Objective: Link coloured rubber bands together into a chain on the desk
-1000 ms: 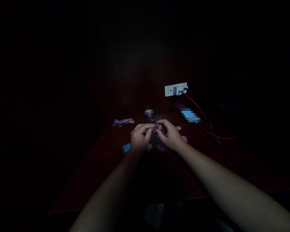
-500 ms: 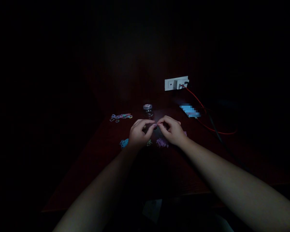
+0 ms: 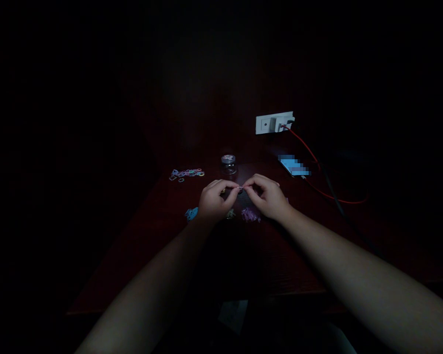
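Observation:
My left hand (image 3: 214,200) and my right hand (image 3: 268,196) meet above the table, thumb and index finger of each pinched together. Between the fingertips is a small pale pinkish piece (image 3: 240,187), too small and dim to name its kind. Under and around my hands lie small heaps: blue pieces (image 3: 192,214) by my left wrist, pale yellow-green pieces (image 3: 231,214) in the middle, and purple pieces (image 3: 251,214) by my right hand. My hands partly cover the heaps.
A clear lidded jar (image 3: 228,164) stands behind my hands. Colourful thin loops (image 3: 186,174) lie at the back left. A phone (image 3: 294,165) sits at the right, its red cable (image 3: 306,143) running to a wall socket (image 3: 266,124). A dark cord (image 3: 330,187) crosses there.
The view has shifted slightly, so objects at the back appear a little higher and further right. Both hands keep their pinch on the small piece, with fingertips slightly changed.

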The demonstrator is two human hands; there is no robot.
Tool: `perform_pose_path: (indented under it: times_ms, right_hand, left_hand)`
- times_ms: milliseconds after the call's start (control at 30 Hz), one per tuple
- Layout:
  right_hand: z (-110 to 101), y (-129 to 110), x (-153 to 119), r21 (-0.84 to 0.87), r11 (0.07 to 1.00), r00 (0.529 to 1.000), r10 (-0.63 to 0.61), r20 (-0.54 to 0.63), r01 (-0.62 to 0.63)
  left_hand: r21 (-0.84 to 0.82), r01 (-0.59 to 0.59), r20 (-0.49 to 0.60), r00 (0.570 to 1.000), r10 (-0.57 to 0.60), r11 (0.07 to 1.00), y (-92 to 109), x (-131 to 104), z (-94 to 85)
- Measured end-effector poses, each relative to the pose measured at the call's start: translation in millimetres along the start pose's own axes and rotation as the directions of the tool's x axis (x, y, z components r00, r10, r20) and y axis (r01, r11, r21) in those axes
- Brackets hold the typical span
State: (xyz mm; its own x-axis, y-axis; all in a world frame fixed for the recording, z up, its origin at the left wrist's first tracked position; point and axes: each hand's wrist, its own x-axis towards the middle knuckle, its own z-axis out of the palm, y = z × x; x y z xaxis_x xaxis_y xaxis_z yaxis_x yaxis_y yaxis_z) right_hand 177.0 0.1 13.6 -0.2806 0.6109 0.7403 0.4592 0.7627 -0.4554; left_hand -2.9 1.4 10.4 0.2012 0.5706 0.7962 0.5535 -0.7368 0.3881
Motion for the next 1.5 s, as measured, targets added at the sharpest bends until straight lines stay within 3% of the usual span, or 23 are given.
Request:
perform_pose_path:
  times_ms: [1500]
  right_hand:
    - [-2.8, 2.2, 1.5, 0.025, 1.000, 0.992, 0.011, 0.124, -0.015]
  left_hand:
    - [-0.007, 0.063, 0.031, 0.998, -0.063, 0.998, 0.6, -0.3, 1.0]
